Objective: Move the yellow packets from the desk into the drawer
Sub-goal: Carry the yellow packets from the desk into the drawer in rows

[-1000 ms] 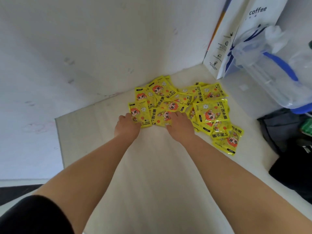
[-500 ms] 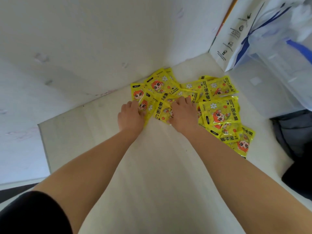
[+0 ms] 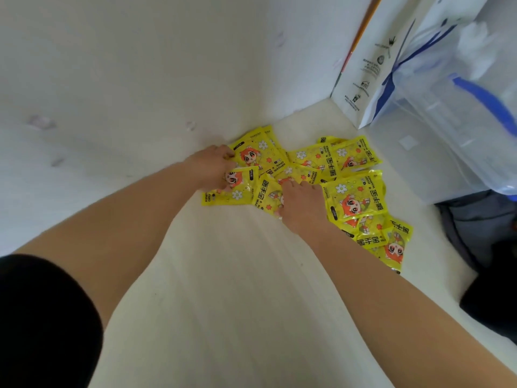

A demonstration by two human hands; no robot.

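Note:
Several yellow packets [image 3: 354, 201] with a red-haired cartoon figure lie in a loose overlapping pile on the pale desk [image 3: 237, 289], against the white wall. My left hand [image 3: 211, 166] is at the pile's left end, fingers curled around packets there, one packet [image 3: 232, 189] bent under the palm. My right hand [image 3: 300, 205] presses on the pile's near middle, fingers closed on a packet [image 3: 267, 196]. No drawer is in view.
A white paper bag [image 3: 372, 68] with a coffee print leans on the wall at the back right. A clear plastic bag with blue handles [image 3: 447, 121] stands beside it. Dark fabric [image 3: 481, 233] lies at the right edge.
Both hands have moved further into the pile. The left hand went toward the wall and closed on the left packets; the right hand closed on a middle packet.

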